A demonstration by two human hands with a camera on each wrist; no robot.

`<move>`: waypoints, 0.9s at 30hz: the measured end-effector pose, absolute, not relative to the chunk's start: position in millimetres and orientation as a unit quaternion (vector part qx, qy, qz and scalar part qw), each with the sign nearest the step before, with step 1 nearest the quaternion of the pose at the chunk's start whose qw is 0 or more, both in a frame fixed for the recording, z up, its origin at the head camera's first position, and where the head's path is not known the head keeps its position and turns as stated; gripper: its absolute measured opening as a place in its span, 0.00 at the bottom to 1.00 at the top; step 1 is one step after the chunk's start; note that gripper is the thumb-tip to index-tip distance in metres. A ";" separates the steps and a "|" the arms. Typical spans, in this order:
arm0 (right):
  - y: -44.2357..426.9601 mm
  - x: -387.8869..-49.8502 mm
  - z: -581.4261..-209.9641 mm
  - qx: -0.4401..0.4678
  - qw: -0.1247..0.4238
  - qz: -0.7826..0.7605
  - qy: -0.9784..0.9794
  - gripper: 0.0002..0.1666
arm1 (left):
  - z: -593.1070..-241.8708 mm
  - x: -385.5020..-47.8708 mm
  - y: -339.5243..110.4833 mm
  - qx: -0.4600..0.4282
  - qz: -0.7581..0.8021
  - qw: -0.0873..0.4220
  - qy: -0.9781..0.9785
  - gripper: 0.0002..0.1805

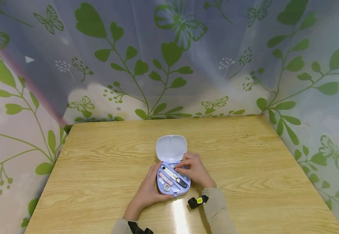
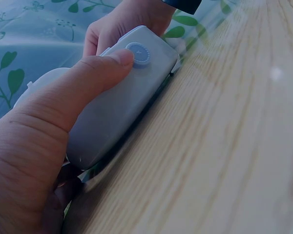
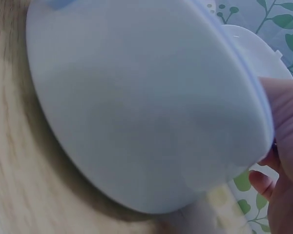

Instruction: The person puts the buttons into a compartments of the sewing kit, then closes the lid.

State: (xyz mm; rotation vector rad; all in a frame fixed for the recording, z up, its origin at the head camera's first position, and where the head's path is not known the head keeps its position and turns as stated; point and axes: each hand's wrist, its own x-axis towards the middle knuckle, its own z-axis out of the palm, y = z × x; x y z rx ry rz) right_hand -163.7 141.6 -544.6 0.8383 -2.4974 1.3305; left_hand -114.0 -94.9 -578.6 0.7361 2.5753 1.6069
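Observation:
A lavender sewing-kit-like case (image 1: 173, 191) lies on the table with its pale lid (image 1: 171, 148) swung back. Inside are a long white-and-black tool (image 1: 173, 176), a pink stick-like piece (image 1: 165, 178) and a gold-rimmed ring-shaped piece (image 1: 167, 187). My left hand (image 1: 148, 191) grips the case along its left side. In the left wrist view, its thumb (image 2: 95, 78) presses beside the round button on the front wall. My right hand (image 1: 195, 169) reaches over the upper right compartment, fingertips together, pinching something small and dark, its kind too small to tell. That hand partly hides the compartment.
The wooden table (image 1: 105, 156) extends around the case on all sides. Behind it hangs a curtain (image 1: 146, 81) printed with leaves and butterflies, which also runs along both sides. Black straps with small devices (image 1: 198, 201) sit on the wrists.

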 end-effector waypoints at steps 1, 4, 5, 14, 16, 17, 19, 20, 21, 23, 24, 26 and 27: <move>141.4 -163.9 -544.5 0.284 0.097 0.445 -0.843 0.05 | -578.6 -114.0 -94.9 0.235 0.515 0.009 0.824 0.72; 141.1 -164.1 -544.0 0.289 0.100 0.440 -0.845 0.05 | -578.7 -113.9 -94.9 0.235 0.514 0.009 0.825 0.72; 141.0 -164.2 -543.9 0.289 0.100 0.439 -0.845 0.05 | -578.8 -113.9 -94.9 0.235 0.513 0.009 0.825 0.71; 139.7 -159.2 -538.3 0.269 0.087 0.464 -0.839 0.05 | -578.0 -114.5 -95.1 0.228 0.519 0.022 0.823 0.72; 137.9 -154.1 -528.0 0.260 0.085 0.484 -0.831 0.06 | -578.1 -114.5 -95.0 0.229 0.521 0.020 0.822 0.72; 137.2 -151.6 -522.8 0.258 0.085 0.493 -0.827 0.06 | -578.2 -114.5 -95.0 0.230 0.522 0.019 0.821 0.72; 136.0 -146.6 -511.6 0.251 0.086 0.506 -0.820 0.07 | -578.4 -114.4 -95.0 0.232 0.522 0.015 0.820 0.72; 135.6 -144.3 -506.6 0.252 0.089 0.514 -0.815 0.08 | -578.5 -114.3 -95.2 0.233 0.522 0.015 0.820 0.72; 136.3 -143.5 -504.9 0.247 0.089 0.520 -0.812 0.08 | -578.6 -114.4 -95.2 0.233 0.523 0.015 0.820 0.72; 137.9 -142.2 -503.3 0.237 0.090 0.535 -0.806 0.08 | -578.7 -114.5 -95.2 0.231 0.524 0.018 0.820 0.72; 138.7 -141.8 -503.3 0.229 0.089 0.546 -0.801 0.07 | -578.8 -114.6 -95.1 0.230 0.525 0.020 0.819 0.72; 140.5 -141.6 -504.6 0.214 0.090 0.571 -0.788 0.06 | -578.7 -114.7 -94.9 0.228 0.527 0.023 0.818 0.72; 141.5 -141.7 -505.9 0.204 0.090 0.585 -0.780 0.05 | -578.8 -114.8 -94.8 0.227 0.528 0.023 0.818 0.72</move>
